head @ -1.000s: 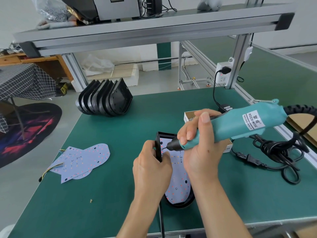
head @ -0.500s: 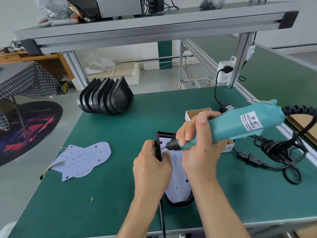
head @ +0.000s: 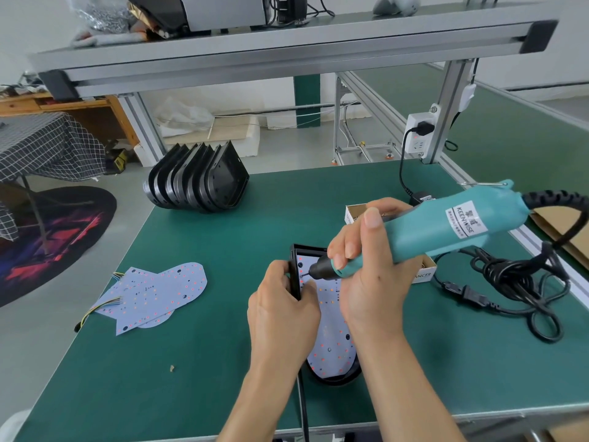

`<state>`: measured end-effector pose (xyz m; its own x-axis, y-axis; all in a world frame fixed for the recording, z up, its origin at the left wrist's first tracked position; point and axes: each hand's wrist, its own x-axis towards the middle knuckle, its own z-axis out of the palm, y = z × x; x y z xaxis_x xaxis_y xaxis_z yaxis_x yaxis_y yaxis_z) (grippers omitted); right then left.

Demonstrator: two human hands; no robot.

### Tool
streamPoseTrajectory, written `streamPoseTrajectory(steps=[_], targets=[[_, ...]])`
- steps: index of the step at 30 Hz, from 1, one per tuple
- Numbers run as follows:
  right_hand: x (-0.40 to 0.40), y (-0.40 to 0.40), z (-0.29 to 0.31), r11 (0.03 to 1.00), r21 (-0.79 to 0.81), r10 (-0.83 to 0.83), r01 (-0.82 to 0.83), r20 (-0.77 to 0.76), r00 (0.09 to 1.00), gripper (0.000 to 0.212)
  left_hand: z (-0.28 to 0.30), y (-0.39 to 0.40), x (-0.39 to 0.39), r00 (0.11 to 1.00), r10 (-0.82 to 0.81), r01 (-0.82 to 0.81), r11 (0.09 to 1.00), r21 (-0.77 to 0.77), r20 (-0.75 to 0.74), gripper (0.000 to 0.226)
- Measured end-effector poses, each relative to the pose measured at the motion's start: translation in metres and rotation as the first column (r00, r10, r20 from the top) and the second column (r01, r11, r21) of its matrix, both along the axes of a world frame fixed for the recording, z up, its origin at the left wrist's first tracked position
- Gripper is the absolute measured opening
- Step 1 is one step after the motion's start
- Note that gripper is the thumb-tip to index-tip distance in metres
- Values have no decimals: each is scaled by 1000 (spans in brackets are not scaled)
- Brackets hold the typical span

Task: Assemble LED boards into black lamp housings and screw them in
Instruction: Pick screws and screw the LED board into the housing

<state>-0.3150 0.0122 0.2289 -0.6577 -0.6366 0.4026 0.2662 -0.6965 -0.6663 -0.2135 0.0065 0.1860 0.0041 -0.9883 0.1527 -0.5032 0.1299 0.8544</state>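
Compared with the frame one second earlier, the layout is almost unchanged: both hands remain at the same lamp housing (head: pixel 334 379) and the electric screwdriver (head: pixel 446 229) keeps the same tilt. The view sits slightly differently in the frame; no object on the green workbench (head: pixel 223 362) has been relocated.

The lamp housing lies flat on the workbench, near its front edge. An LED board (head: pixel 331 339) is seated inside the housing, its white face up. The left hand (head: pixel 282 317) grips the left wall of the housing, fingers curled over the rim. The right hand (head: pixel 369 275) is wrapped around the front barrel of the screwdriver, directly above the housing. The black tip of the screwdriver points down and left, meeting the board at the far left corner of the housing, just beside the left-hand fingers.

Left of the housing, well apart, loose LED boards (head: pixel 153 296) lie overlapped, with coloured wires at their left edge. Beyond the housing, a row of empty black housings (head: pixel 197 181) stands nested on edge. Right of the housing, a small cardboard box (head: pixel 420 272) sits partly hidden behind the right hand, and a coiled black power cable (head: pixel 516 291) lies further right.
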Motion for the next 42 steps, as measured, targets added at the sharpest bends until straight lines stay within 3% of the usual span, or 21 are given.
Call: streamPoseTrajectory(steps=[12,21,42], targets=[[0,0,3,1000,-2,12,-12,23,1000,14,-2,0,2,1000,-19,18,1000,-24,-16,16],[4,-3,7,996,53,-75,67,161,984,12,-2,2,1,1000,-24,24,999,-33,-15,18],[8,0,3,1000,20,-22,21,36,999,14,-5,-1,2,1000,-9,8,1000,-29,-21,16]])
